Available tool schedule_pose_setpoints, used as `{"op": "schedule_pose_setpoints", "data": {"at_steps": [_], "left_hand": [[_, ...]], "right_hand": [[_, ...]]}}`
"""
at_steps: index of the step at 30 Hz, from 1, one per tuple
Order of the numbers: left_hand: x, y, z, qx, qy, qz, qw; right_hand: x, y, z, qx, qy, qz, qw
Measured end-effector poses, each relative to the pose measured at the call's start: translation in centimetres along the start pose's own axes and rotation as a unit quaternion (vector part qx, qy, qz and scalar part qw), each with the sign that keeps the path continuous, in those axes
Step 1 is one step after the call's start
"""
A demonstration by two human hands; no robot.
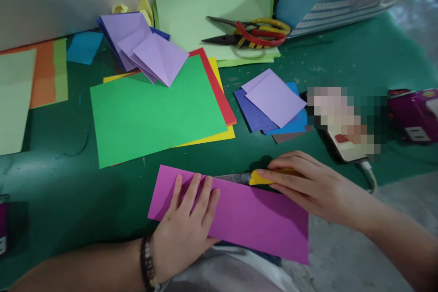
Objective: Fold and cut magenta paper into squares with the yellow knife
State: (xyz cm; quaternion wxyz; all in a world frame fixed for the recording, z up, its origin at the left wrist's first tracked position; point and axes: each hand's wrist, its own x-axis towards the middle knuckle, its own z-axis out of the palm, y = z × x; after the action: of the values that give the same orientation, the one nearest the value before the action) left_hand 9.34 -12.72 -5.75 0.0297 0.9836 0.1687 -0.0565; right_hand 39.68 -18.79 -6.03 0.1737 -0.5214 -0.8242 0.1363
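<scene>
A folded magenta sheet of paper (253, 219) lies at the near edge of the green table, partly overhanging it. My left hand (190, 223) rests flat on its left part, fingers spread. My right hand (308, 187) is closed around a yellow-handled utility knife (260, 178). The knife's blade points left and lies along the paper's far long edge, close to my left fingertips. Whether the blade sits inside the fold or only beside the edge, I cannot tell.
Beyond the paper lies a stack topped by a green sheet (157, 114). Lilac folded squares (160, 57) and smaller lilac and blue squares (275, 98) lie around it. Scissors and pliers (249, 34) rest on pale green sheets (191, 13). A phone (349, 141) with a cable is at right.
</scene>
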Motion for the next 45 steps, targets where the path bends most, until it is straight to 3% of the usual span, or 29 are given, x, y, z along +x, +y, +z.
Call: {"op": "schedule_pose_setpoints", "data": {"at_steps": [18,45], "left_hand": [[0.2,-0.2,0.0,-0.005,0.031,-0.015,0.999],[0.2,-0.4,-0.3,0.009,-0.006,0.007,1.000]], "right_hand": [[1.5,-0.1,0.4,0.005,-0.027,-0.040,0.999],[1.3,-0.6,0.4,0.031,-0.009,-0.020,0.999]]}}
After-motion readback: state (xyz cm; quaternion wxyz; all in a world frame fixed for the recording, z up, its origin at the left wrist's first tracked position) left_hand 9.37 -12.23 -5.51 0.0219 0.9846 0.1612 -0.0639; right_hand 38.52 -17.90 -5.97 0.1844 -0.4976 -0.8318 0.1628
